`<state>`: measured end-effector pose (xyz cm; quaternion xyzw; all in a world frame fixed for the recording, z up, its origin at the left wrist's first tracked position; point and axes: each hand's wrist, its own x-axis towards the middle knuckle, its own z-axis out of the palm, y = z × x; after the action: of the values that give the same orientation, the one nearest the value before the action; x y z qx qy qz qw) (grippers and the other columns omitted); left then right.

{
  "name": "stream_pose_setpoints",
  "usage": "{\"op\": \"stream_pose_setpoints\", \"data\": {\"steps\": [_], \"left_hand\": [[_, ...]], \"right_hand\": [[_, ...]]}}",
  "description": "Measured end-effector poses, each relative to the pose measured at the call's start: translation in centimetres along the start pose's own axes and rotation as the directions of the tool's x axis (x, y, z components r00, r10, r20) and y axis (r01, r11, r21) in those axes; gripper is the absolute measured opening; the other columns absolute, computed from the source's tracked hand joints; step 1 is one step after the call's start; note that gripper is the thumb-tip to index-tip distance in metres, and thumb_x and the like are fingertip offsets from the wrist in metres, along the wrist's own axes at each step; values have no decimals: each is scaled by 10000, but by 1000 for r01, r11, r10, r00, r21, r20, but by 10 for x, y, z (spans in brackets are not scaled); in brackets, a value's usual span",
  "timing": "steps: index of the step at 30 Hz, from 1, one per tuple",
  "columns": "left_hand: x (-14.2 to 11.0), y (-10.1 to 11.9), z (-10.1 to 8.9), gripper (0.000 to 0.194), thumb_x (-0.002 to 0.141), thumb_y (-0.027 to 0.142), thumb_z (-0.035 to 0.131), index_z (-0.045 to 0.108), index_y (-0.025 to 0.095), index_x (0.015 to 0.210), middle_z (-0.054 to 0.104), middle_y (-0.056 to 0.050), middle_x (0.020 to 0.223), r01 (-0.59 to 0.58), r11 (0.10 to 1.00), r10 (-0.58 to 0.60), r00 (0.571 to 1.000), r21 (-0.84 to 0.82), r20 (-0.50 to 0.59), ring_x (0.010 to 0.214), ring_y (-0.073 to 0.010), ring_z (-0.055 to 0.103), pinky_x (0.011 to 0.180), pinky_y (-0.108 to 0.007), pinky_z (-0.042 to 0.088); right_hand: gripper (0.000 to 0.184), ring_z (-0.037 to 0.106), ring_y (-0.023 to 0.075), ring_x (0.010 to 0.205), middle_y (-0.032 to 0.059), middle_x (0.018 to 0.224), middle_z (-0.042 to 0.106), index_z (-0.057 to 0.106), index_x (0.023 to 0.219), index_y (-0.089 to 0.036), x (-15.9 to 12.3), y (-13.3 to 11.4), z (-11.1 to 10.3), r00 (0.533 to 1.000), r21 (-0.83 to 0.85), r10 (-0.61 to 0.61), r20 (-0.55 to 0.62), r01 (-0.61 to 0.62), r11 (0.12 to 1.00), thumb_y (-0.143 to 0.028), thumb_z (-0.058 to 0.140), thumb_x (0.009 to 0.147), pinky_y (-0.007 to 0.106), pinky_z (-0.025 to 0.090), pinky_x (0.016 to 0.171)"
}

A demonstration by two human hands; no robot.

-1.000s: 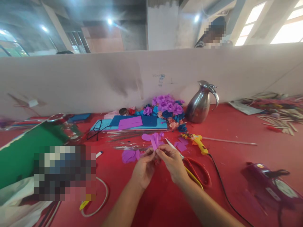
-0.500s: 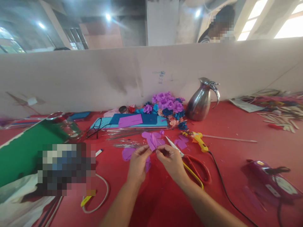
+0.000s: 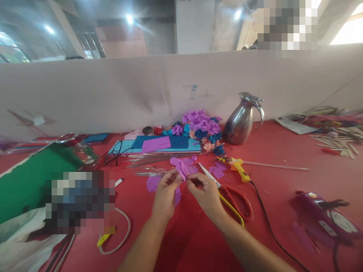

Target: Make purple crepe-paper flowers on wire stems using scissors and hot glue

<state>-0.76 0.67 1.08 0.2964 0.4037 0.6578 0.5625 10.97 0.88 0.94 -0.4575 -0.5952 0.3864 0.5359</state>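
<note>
Between my two hands is a folded purple paper petal [image 3: 182,169], raised over the red table. My left hand [image 3: 166,189] pinches its left side between thumb and fingers. My right hand [image 3: 204,190] has thumb and fingertips closed at its lower right edge. Loose purple petals [image 3: 153,184] lie under and beside the left hand, and cut purple pieces [image 3: 217,170] lie beyond the right. Scissors [image 3: 235,204] with red and yellow handles rest just right of my right hand, blades pointing away. Farther back is a heap of purple, blue and pink paper flowers [image 3: 202,124].
A yellow glue gun [image 3: 240,170] with a trailing cord lies right of the scissors. Behind stand a steel jug [image 3: 240,122] and stacked paper sheets [image 3: 161,144] with eyeglasses [image 3: 116,153]. A purple power strip [image 3: 326,215] is at right, a green board [image 3: 36,177] at left.
The purple petal looks narrower and more folded between my fingers. Both hands stay almost in place. Beyond the partition, a person has shifted to the right.
</note>
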Motion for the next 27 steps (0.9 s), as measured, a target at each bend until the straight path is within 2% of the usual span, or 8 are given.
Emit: {"op": "stream_pose_setpoints", "data": {"steps": [6, 8, 13, 20, 27], "left_hand": [[0, 0, 0, 173, 716, 356, 722, 702, 190, 760, 693, -6, 729, 25, 999, -22, 998, -48, 52, 701, -123, 627, 680, -225, 462], [0, 1, 2, 162, 695, 306, 740, 707, 193, 807, 708, -11, 774, 40, 998, -36, 997, -56, 70, 714, -125, 633, 684, -223, 463], [-2, 3, 3, 328, 567, 125, 784, 717, 192, 881, 732, -26, 836, 48, 998, -46, 997, -43, 57, 808, -150, 656, 758, -231, 462], [-2, 5, 4, 269, 584, 155, 787, 719, 193, 841, 735, -32, 849, 30, 999, -30, 999, -15, 39, 846, -169, 661, 797, -260, 459], [0, 7, 0, 295, 621, 256, 801, 716, 208, 900, 716, -8, 822, 44, 994, -44, 999, -99, 4, 734, -115, 633, 688, -213, 457]], "right_hand": [[156, 580, 143, 580, 19, 663, 685, 688, 717, -176, -2, -2, -2, 1000, -12, -16, 0, 16, 1000, -218, 540, 736, 238, 452, 553], [156, 585, 142, 582, 19, 666, 686, 687, 718, -172, -2, -3, -1, 1000, -4, -9, 3, 9, 1000, -220, 540, 738, 235, 450, 551], [153, 583, 139, 580, 16, 659, 682, 687, 727, -170, -1, -1, 0, 1000, 1, -2, -11, 2, 1000, -222, 544, 736, 233, 451, 553], [154, 591, 145, 592, 15, 670, 690, 690, 722, -184, -2, -2, 0, 999, -18, -37, 3, 37, 999, -206, 538, 741, 240, 462, 562], [141, 578, 141, 586, 10, 656, 677, 684, 719, -179, -3, -1, 0, 1000, -12, -15, 17, 15, 1000, -209, 549, 743, 235, 449, 561]]}}
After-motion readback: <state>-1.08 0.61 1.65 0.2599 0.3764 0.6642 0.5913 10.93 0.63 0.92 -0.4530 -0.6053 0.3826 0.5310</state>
